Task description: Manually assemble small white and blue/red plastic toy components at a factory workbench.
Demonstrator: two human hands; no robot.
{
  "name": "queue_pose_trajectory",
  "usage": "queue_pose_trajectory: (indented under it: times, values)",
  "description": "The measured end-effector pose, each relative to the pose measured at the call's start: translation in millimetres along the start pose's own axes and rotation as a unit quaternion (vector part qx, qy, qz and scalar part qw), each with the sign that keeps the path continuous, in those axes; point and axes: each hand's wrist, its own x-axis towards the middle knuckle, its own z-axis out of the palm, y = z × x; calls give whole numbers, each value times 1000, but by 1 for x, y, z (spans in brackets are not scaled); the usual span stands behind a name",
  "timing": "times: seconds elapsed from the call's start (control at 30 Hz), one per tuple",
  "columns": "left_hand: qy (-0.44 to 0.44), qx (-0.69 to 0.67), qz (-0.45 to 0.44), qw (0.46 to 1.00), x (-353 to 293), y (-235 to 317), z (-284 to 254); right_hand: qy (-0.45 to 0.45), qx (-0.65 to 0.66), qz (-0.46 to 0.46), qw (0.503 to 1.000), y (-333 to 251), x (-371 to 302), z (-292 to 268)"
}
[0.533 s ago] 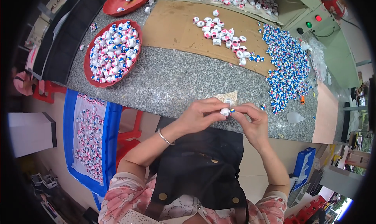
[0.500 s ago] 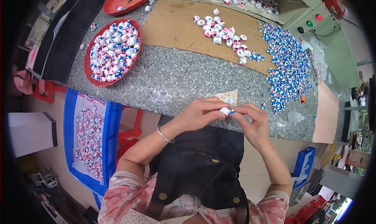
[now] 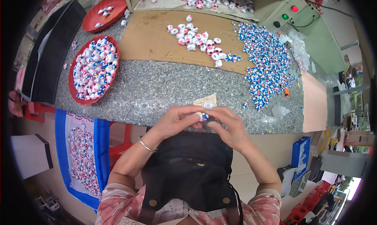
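Near the front edge of the counter, my left hand (image 3: 177, 121) pinches a small white toy figure with a blue and yellow part (image 3: 202, 116). My right hand (image 3: 229, 126) is beside it, thumb and forefinger apart; the fingertips are close to the blue part, and I cannot tell whether they touch it. Just beyond my hands lies a speckled tan pad (image 3: 211, 98) with a small round whitish piece (image 3: 208, 104) on it. White and pink toy pieces (image 3: 191, 40) lie loose on a cardboard sheet (image 3: 145, 36). To their right spreads a heap of tiny blue and white parts (image 3: 267, 64).
A red bowl (image 3: 72, 83) of assembled figures stands on the left, with another red bowl (image 3: 88, 22) behind. Below the counter edge sits a blue crate (image 3: 103, 146) of pieces. A green machine (image 3: 318, 40) with buttons stands at the back right. A clear plastic piece (image 3: 279, 111) lies right.
My right thumb and forefinger have spread away from the blue part they were pinching. My left hand still holds the figure, now turned differently. The whole view has shifted.
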Motion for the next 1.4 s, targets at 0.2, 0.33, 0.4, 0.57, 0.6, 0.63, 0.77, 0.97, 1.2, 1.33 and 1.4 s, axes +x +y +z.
queue_pose_trajectory:
  times: [0.2,0.33,0.4,0.57,0.6,0.63,0.77,0.97,1.2,1.33,1.4]
  values:
    - [307,539,364,694,-30,78,-79,121,-357,5,926,49,-31,-69]
    - [411,660,314,545,-66,122,-135,17,-390,-43,920,64,-34,-86]
    - [431,704,282,489,-82,128,-157,5,-403,-65,913,66,-30,-88]
    - [445,707,312,453,-39,125,-138,77,-212,118,967,63,-30,-75]
    - [403,658,353,530,-20,123,-127,85,-215,117,966,60,-29,-69]
    - [363,643,364,568,5,117,-122,94,-226,92,965,58,-27,-60]
    - [287,603,397,630,124,82,-162,103,-346,-70,930,57,-23,-43]
    - [230,598,256,724,201,73,-250,97,-374,-64,920,79,-14,-35]
    - [209,660,265,671,200,98,-259,90,-351,-2,932,83,-10,-45]
    - [129,290,198,927,146,75,-177,39,-388,-14,921,74,-19,-51]
    - [91,226,169,955,105,59,-136,24,-403,-21,915,74,-21,-48]
